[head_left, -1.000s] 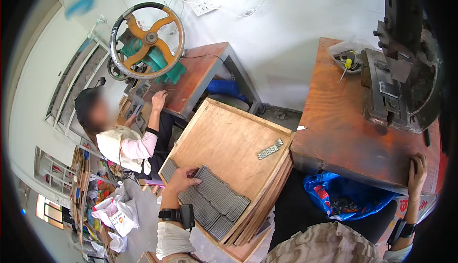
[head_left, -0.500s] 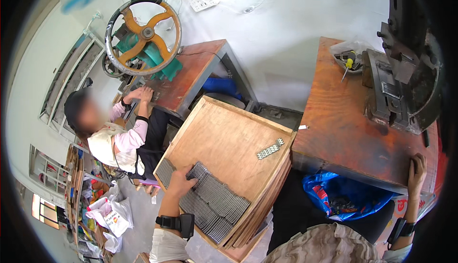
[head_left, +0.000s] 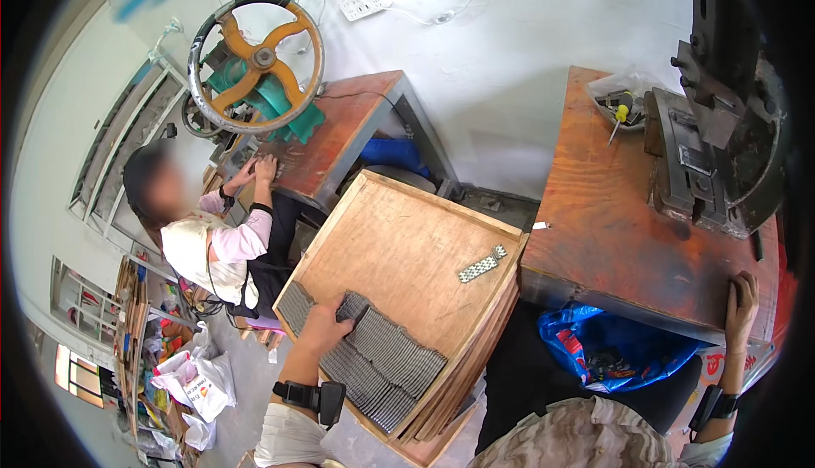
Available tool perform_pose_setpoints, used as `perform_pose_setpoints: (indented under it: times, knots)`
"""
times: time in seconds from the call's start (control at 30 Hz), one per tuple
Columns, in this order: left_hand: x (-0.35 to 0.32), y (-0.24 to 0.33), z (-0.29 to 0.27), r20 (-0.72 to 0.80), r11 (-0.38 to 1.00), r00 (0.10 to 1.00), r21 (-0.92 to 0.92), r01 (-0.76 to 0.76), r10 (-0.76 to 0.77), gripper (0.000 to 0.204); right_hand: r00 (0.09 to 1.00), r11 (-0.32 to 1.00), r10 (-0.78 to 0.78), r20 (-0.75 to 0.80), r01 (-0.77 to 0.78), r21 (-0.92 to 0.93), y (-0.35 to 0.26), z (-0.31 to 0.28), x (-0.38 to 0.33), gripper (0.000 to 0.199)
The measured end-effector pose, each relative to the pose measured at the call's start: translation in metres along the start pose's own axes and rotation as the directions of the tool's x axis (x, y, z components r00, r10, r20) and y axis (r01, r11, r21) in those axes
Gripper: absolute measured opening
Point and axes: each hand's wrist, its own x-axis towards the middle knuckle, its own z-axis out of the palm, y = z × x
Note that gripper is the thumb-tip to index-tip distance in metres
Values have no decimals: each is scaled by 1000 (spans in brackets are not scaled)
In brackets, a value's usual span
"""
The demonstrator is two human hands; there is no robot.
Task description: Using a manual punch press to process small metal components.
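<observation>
My left hand reaches into a shallow wooden tray lined along its near side with tight rows of thin grey metal pieces. Its thumb and fingers close around the end of one row, at a break between the pieces; the fingertips are partly hidden. A short patterned metal strip and a small piece beside it lie apart near the tray's right side. Resting at the front right of the wooden workbench, my right hand has its fingers laid out and holds nothing.
Beneath the tray is a stack of similar trays. A heavy metal press and a bag with a yellow-handled screwdriver stand on the bench. Below hangs an open blue bag. At left, a person sits by a handwheel machine.
My left hand has shifted very slightly among the metal pieces, and the dark gap beside it looks wider. The seated person has leaned toward the machine. My right hand stays put.
</observation>
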Motion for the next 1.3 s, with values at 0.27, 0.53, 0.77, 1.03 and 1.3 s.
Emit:
perform_pose_setpoints:
  times: [0.27, 0.53, 0.77, 1.03, 1.3]
  knots:
    - [20, -11, 16, -160, 1000, 987, 5, 18, -17, 52, 1000, 1000, 5, -25, -5, -17, -10, -11, 2, 13]
    - [65, 142, 12, -72, 756, 995, -647, -97, 66, 46, 996, 999, -42, -76, 45, 28, -59, -11, 26, 11]
    - [110, 419, 63, -107, 746, 844, -420, -517, 526, 45, 994, 999, -25, -105, 27, 21, -49, -26, 22, 11]
    - [124, 513, 95, -132, 809, 817, -124, -575, 561, 41, 994, 998, -31, -107, 37, 50, -44, -28, 22, 13]
    - [134, 502, 101, 17, 423, 670, -787, -448, 742, 38, 993, 997, -9, -118, 17, 69, -46, -30, 21, 14]
